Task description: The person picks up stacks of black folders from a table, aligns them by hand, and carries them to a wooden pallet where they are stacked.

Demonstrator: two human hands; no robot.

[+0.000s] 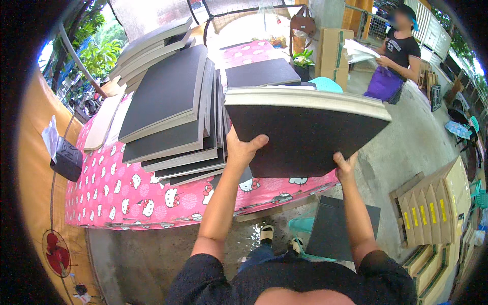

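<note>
Both my hands hold up a thick black panel (305,134) with pale, layered edges. It is tilted, its black face toward me; whether it is one piece or several together I cannot tell. My left hand (243,148) grips its lower left side, thumb on the black face. At the lower right edge, my right hand (346,165) is closed with its thumb pressed on the front. The other fingers of both hands are hidden behind the panel. To the left, a stack of similar black panels (165,96) stands unevenly on the table.
A pink patterned cloth (173,201) covers the table. More panels lie at its back (262,73). Beside my legs, a black panel (335,229) rests on a green stool (301,224). Cardboard boxes (427,208) stand at right. Farther back, a person (399,56) holds white sheets.
</note>
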